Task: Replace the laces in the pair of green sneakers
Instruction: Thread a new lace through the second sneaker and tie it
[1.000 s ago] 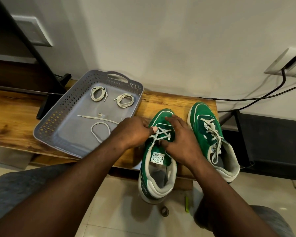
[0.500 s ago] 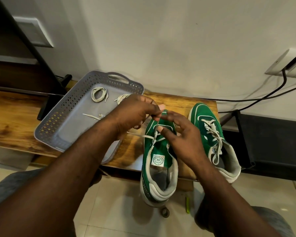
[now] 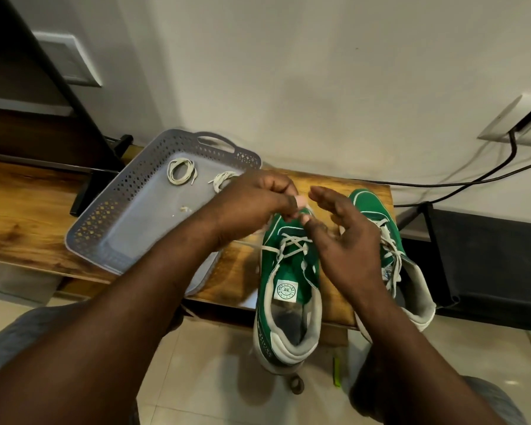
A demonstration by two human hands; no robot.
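Two green sneakers sit on the wooden bench (image 3: 28, 216), toes to the wall.

Hidden or unclear:
- The toe cap of the half-laced sneaker (image 3: 288, 271) is lost behind both hands, and its heel overhangs the bench edge.
- The laced sneaker (image 3: 411, 289) has its middle covered by the right hand (image 3: 347, 240).
- A white lace (image 3: 292, 243) crosses only the lowest eyelets. One strand runs left and vanishes under the left forearm.
- The left hand (image 3: 258, 204) has its fingers curled, with thumb and forefinger pinching the lace above the toe. The pinch itself is blurred.
- The right hand has its fingers spread and loose, holding nothing. Its thumb tip is beside the lace, but I cannot tell whether it touches.

Container:
- A grey perforated tray (image 3: 111, 222) sits on the bench, left of the shoes.
- Inside it is one coiled lace (image 3: 180, 170).
- A second coil (image 3: 223, 179) is partly behind the left knuckles.
- There are a few pale scraps (image 3: 184, 209).

Change:
- Half a second ago a short loose strand lay on the tray floor. It is out of sight now.
- The right fingertips, which then met the left hand, now stand apart from it.
- A second ago both hands were down on the sneaker's lacing.
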